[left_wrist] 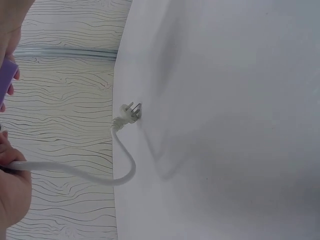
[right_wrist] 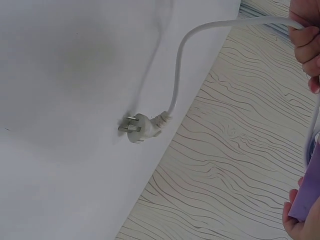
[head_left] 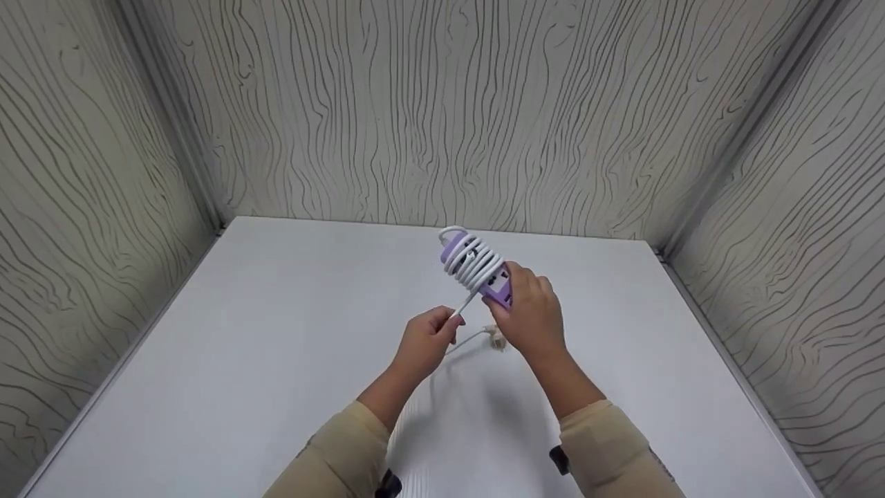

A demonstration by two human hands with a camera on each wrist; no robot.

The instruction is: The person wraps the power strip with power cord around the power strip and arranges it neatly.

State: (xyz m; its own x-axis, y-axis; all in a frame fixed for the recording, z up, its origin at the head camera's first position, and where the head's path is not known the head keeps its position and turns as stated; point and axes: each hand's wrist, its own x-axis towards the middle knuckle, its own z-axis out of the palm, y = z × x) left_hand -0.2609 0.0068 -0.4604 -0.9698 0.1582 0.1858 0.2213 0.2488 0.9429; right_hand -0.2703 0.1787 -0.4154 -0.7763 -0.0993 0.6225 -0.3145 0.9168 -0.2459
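A purple and white power strip is held up at a tilt above the table, its lower end gripped by my right hand. Several turns of white cord wrap around its upper part. Below and to the left, my left hand pinches the cord where it leaves the coil, with a short stretch pulled straight between them. Past that hand the cord's loose end hangs down to a pronged plug, plain in both wrist views. Only a purple edge of the strip shows in the left wrist view.
The white table spreads beneath both hands. Panels with a wood-grain pattern enclose its back and both sides, with grey metal strips at the corners. Shadows of the arms and cord fall on the tabletop.
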